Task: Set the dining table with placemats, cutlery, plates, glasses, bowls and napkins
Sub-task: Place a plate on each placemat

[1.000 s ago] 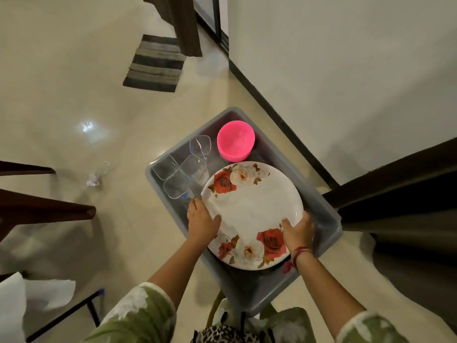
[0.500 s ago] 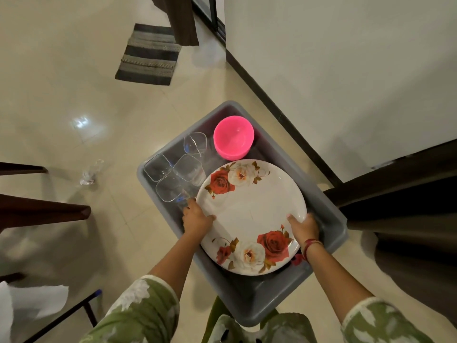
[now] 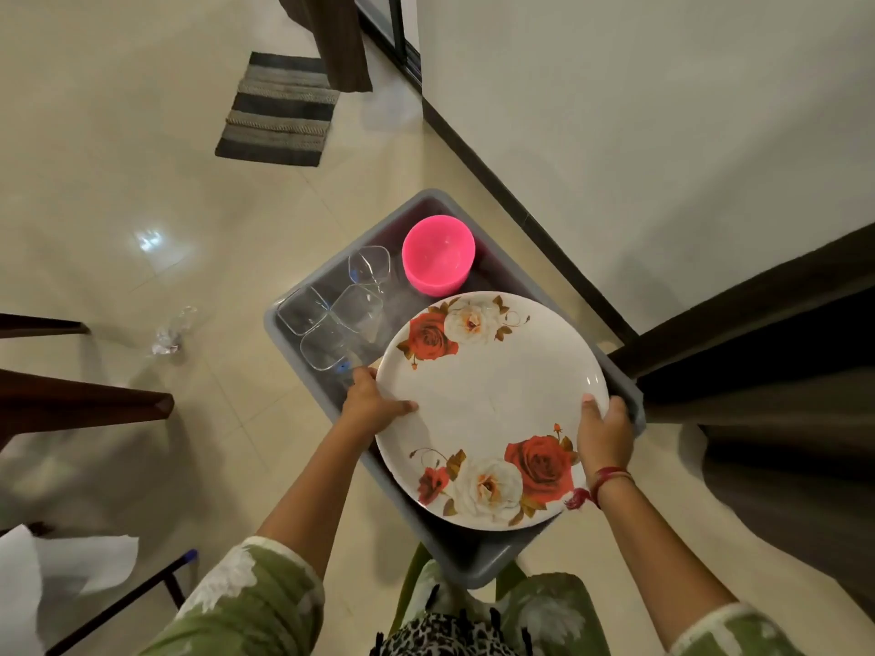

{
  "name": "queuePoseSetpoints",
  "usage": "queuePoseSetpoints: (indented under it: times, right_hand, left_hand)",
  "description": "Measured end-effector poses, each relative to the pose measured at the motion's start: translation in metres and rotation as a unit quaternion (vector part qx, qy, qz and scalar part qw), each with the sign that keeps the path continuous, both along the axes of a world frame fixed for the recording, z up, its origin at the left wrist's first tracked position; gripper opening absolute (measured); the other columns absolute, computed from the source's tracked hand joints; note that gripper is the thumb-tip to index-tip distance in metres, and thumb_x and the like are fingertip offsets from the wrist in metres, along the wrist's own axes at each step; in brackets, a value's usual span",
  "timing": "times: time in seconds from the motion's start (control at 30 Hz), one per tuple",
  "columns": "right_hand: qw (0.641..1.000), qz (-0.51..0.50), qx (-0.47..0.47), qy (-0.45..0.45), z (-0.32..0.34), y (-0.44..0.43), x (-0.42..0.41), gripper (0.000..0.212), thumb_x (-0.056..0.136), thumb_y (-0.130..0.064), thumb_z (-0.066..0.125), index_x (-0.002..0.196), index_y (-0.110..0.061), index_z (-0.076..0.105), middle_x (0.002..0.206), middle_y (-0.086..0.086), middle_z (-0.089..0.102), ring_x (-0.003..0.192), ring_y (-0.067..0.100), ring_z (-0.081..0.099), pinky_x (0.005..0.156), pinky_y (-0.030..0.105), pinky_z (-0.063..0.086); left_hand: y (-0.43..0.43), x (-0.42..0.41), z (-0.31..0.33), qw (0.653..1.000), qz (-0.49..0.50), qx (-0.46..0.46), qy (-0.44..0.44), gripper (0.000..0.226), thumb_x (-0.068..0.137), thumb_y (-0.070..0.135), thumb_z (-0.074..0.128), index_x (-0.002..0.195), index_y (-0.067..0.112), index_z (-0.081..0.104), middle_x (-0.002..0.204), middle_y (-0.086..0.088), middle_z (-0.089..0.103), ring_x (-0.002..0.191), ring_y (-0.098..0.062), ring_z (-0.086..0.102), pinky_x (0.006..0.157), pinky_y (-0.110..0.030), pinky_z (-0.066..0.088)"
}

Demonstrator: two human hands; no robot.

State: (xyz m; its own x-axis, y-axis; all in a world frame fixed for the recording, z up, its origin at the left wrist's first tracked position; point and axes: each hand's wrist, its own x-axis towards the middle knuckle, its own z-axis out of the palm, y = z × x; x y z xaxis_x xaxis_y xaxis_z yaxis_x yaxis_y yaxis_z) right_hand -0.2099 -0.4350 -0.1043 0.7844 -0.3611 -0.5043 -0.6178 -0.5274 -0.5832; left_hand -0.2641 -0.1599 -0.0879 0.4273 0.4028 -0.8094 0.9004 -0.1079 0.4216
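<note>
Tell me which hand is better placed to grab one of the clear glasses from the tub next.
Left, probably. The left hand grips the plate rim right beside the glasses, at the left of the tub; the right hand holds the opposite rim, across the plate.

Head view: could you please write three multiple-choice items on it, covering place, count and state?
1. Where is the pink bowl? A) in the grey tub B) on the floor C) on a chair
2. How many clear glasses are in the tub? A) two B) four C) six
3. How is the floral plate held? A) by both hands B) one hand C) untouched
1 A: it sits at the tub's far end. 2 B: four rims show. 3 A: left hand and right hand grip opposite edges.
</note>
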Motion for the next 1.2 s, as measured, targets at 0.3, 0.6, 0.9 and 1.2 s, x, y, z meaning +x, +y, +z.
queuePoseSetpoints:
  times: [0.3, 0.6, 0.9, 1.2]
  right_hand:
    - [0.992, -0.001, 0.085, -0.092, 0.086, -0.031, -0.023, 0.027, 0.096, -0.026, 0.052, 0.113, -0.006, 0.055, 0.109, 0.016, 0.06, 0.095, 0.028, 0.061, 0.071, 0.029, 0.053]
    - [0.97, 0.112, 0.156, -0.147, 0.177, -0.024, -0.02, 0.033, 0.098, -0.028, 0.047, 0.122, -0.006, 0.05, 0.108, 0.012, 0.058, 0.092, 0.024, 0.058, 0.065, 0.025, 0.049]
    - [0.913, 0.296, 0.248, -0.13, 0.208, 0.061, -0.057, 0.02, 0.096, -0.03, 0.049, 0.11, -0.015, 0.05, 0.097, 0.007, 0.061, 0.085, 0.023, 0.063, 0.068, 0.039, 0.057]
    - [0.828, 0.468, 0.303, -0.059, 0.227, 0.164, -0.143, 0.018, 0.096, -0.026, 0.052, 0.099, -0.008, 0.058, 0.094, 0.013, 0.064, 0.088, 0.03, 0.064, 0.071, 0.035, 0.054]
  left_hand:
    - [-0.015, -0.036, 0.1, 0.993, -0.055, -0.031, -0.097, 0.055, 0.072, 0.016, 0.082, 0.12, 0.014, 0.055, 0.112, -0.005, 0.064, 0.104, -0.028, 0.062, 0.084, -0.042, 0.056]
    - [-0.034, -0.105, 0.191, 0.968, 0.122, 0.003, -0.217, 0.05, 0.072, 0.009, 0.08, 0.114, 0.021, 0.056, 0.104, 0.0, 0.065, 0.091, -0.019, 0.061, 0.064, -0.029, 0.052]
    - [-0.037, -0.228, 0.237, 0.893, 0.347, 0.088, -0.273, 0.051, 0.078, 0.014, 0.075, 0.121, 0.022, 0.049, 0.108, -0.006, 0.064, 0.093, -0.027, 0.066, 0.067, -0.039, 0.058]
    - [-0.038, -0.358, 0.253, 0.736, 0.578, 0.154, -0.315, 0.028, 0.09, 0.025, 0.063, 0.113, 0.011, 0.056, 0.093, -0.009, 0.068, 0.071, -0.021, 0.067, 0.053, -0.03, 0.051]
